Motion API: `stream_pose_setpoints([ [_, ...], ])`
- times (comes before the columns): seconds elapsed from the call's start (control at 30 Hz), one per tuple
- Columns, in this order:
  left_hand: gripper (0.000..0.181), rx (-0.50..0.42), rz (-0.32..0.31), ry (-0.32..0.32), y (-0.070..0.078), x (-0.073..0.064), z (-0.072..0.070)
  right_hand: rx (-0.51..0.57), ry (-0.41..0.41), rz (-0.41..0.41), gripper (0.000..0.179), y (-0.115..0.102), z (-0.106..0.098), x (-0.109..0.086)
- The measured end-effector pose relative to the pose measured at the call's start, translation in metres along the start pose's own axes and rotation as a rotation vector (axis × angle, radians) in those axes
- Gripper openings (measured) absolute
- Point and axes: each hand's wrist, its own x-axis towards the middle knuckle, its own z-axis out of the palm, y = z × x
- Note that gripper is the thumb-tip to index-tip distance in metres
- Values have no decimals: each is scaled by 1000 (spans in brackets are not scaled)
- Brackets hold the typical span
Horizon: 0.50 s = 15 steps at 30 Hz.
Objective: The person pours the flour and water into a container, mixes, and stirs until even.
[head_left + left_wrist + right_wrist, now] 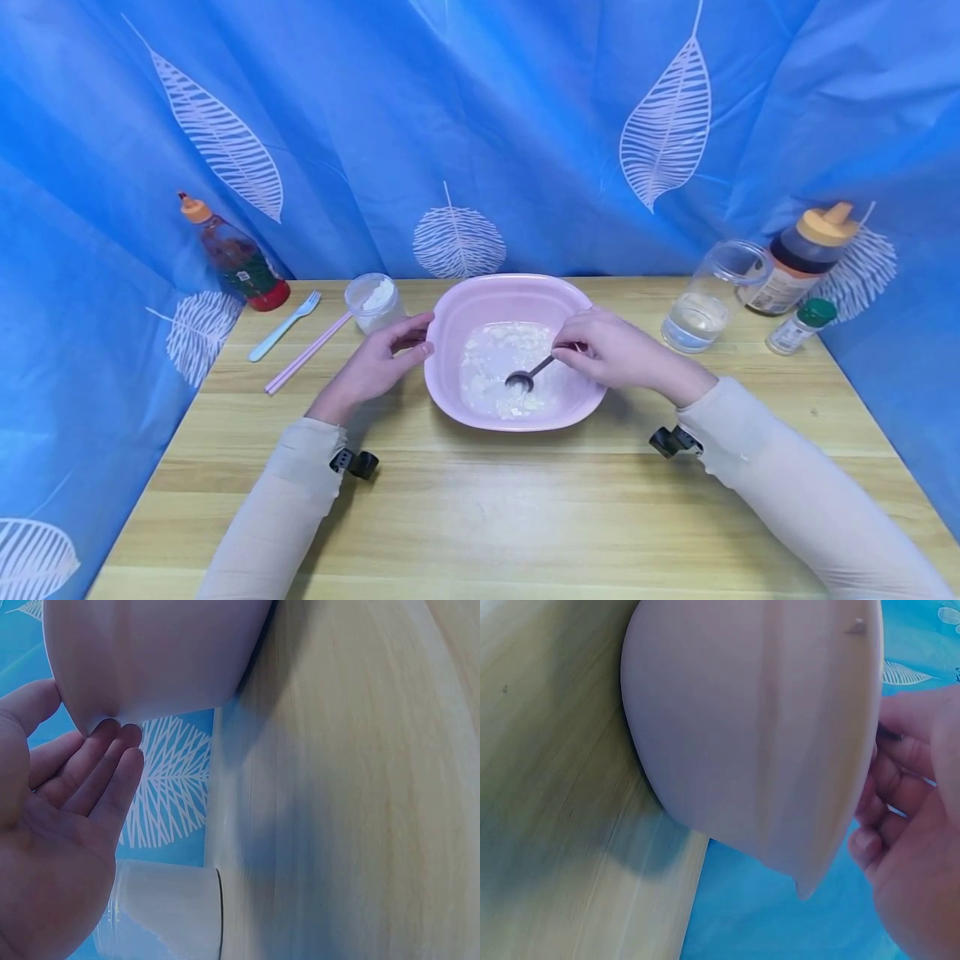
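Note:
A pink plastic basin (517,421) stands on the table with white powder and some wet-looking white clumps (483,367) on its bottom. My right hand (618,350) pinches the handle of a small dark measuring spoon (520,382), whose bowl is down in the white mix. In the right wrist view the basin wall (720,712) hides most of the spoon. With thumb and fingertips, my left hand (378,362) holds the basin's left rim, fingers under the edge in the left wrist view. Beside that hand is a clear tub (375,304) of white powder.
Left: a red sauce bottle (247,267), a light-blue fork (285,327) and pink chopsticks (307,354). Right: a clear cup of water (693,321), a dark sauce bottle (798,258) with a yellow cap and a green-capped shaker (801,327). A blue leaf-patterned curtain (360,125) hangs behind the table (480,517).

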Motion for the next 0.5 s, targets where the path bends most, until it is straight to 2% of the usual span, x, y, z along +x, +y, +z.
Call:
stream_pose_setpoints([
  [0.13, 55, -2, 5, -1, 0, -1, -1, 59, 2, -26, 8, -2, 4, 2],
  [0.3, 55, 3, 5, -3, 1, -1, -1, 139, 47, -1, 9, -6, 14, 10],
  [0.5, 57, 12, -12, -5, 2, -1, -1, 154, 119, 13, 8, -9, 21, 19],
])
